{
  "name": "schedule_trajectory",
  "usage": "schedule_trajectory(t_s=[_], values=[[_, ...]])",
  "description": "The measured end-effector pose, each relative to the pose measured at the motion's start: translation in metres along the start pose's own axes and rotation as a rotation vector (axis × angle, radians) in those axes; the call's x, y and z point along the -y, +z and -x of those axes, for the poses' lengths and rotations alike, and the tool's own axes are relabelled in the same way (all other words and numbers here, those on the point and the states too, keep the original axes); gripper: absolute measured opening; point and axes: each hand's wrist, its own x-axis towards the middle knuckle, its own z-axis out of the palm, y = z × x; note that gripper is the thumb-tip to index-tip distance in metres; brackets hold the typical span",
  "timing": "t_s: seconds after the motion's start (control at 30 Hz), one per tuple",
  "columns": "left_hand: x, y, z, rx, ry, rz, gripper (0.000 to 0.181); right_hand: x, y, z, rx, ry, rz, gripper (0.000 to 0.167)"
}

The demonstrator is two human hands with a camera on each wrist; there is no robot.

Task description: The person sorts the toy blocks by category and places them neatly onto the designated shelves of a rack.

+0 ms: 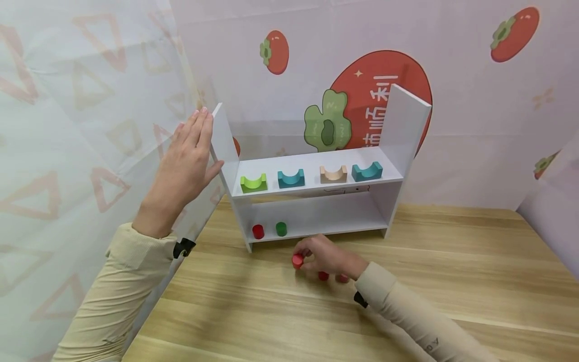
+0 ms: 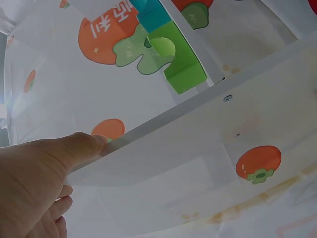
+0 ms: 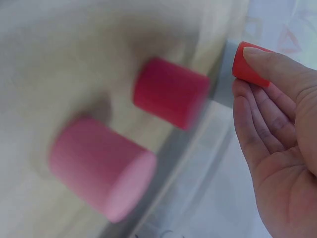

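My left hand (image 1: 187,153) lies against the outer left side panel (image 1: 224,146) of a white two-tier shelf, its fingers straight. In the left wrist view the thumb (image 2: 81,148) touches the panel's edge. Between thumb and fingers, my right hand (image 1: 327,255) pinches a red cylinder block (image 1: 297,261) just in front of the shelf. Beneath and beside that hand, a dark red cylinder block (image 3: 171,93) and a pink cylinder block (image 3: 101,168) stand on the table, partly hidden in the head view.
On the upper tier (image 1: 312,160) sit a lime green arch block (image 1: 254,184), two teal arch blocks (image 1: 291,179) and a beige one (image 1: 333,175). A red cylinder (image 1: 258,232) and a green cylinder (image 1: 281,229) stand on the lower tier's left. Patterned cloth hangs behind the wooden table (image 1: 452,261).
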Motion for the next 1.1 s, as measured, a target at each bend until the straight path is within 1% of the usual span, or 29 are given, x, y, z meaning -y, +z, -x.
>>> schedule_trajectory(t_s=[0.1,0.27,0.5,0.77,0.93,1.1], values=[[0.000,0.000,0.000,0.002,0.000,-0.005,0.094,0.003,-0.010,-0.003,-0.009,-0.001,0.028,0.030],[0.001,-0.001,-0.001,0.004,0.000,-0.014,0.094,0.006,-0.026,-0.011,-0.018,-0.001,0.014,0.029],[0.000,-0.001,-0.001,0.007,0.000,-0.020,0.094,0.005,-0.041,-0.021,-0.059,-0.036,0.043,0.030],[0.000,-0.001,0.000,0.005,-0.002,-0.023,0.094,-0.003,-0.050,-0.032,-0.110,0.042,0.046,0.028],[0.000,0.000,0.000,0.003,-0.001,-0.022,0.094,-0.014,-0.050,-0.036,-0.115,0.128,0.042,0.030],[0.000,0.000,0.000,-0.008,-0.001,-0.025,0.094,-0.022,-0.048,-0.038,-0.118,0.172,0.038,0.031]])
